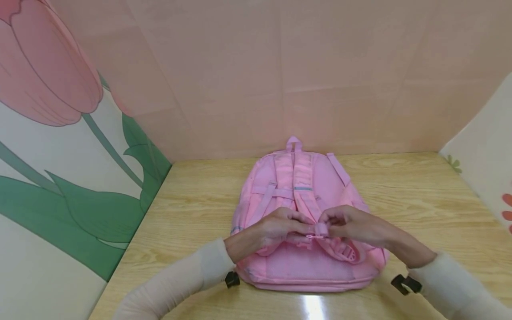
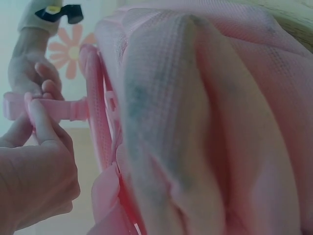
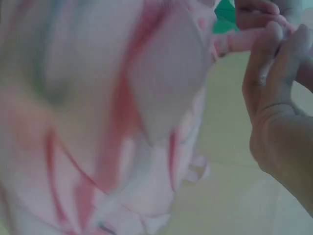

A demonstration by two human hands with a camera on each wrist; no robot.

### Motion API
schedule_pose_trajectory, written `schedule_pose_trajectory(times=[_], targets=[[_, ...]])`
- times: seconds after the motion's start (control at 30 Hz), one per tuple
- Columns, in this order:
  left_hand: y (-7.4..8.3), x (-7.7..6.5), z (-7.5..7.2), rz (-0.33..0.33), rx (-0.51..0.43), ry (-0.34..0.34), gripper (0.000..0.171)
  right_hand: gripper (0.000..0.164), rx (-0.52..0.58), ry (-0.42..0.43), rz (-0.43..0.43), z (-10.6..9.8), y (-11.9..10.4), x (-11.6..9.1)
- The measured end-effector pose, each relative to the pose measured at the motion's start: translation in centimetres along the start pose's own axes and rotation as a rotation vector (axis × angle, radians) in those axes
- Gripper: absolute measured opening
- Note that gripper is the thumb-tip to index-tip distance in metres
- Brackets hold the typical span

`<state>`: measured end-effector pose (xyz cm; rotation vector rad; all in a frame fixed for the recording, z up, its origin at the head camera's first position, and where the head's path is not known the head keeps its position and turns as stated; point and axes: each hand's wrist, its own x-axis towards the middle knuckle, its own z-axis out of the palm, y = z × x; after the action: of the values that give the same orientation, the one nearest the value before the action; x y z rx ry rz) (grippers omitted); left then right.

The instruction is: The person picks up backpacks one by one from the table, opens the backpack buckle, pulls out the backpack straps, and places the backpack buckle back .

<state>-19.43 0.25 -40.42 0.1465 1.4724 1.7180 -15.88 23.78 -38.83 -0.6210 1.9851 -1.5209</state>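
A pink backpack [image 1: 304,266] lies on the table with its shoulder straps [image 1: 285,171] facing up. Over its lower half, my left hand [image 1: 276,226] and right hand [image 1: 358,226] meet at a pink webbing strap [image 1: 321,230]. In the left wrist view the strap [image 2: 58,109] stands out from the bag, and the left thumb and fingers pinch it. From the right wrist, the right hand's fingertips [image 3: 271,36] pinch the same strap close beside the left hand [image 3: 257,14]. A pink plastic buckle [image 1: 348,253] hangs below the right hand.
The wooden table [image 1: 192,213] extends on both sides of the bag. Behind it rises a plain pinkish wall [image 1: 280,80]; a tulip-printed panel [image 1: 116,146] stands on the left. A carry loop [image 1: 294,143] tops the backpack.
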Motion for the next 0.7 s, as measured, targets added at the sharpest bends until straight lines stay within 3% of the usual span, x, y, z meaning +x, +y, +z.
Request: schedule_pose_trajectory(times=[0.17,0.27,0.53,0.7], targets=[[0.1,0.0,-0.1,0.015,-0.008,-0.009,0.022,0.017,0.217,-0.014,0.006,0.2,1.3,0.0],[0.1,-0.1,-0.2,0.019,0.003,-0.011,0.023,0.016,0.276,-0.031,-0.005,0.3,1.9,0.1],[0.1,0.0,-0.2,0.016,-0.006,-0.011,0.022,0.014,0.119,0.02,-0.162,0.4,2.3,0.2],[0.0,-0.1,-0.1,0.035,0.003,0.015,0.022,0.011,0.048,0.07,-0.179,0.6,2.2,0.3]])
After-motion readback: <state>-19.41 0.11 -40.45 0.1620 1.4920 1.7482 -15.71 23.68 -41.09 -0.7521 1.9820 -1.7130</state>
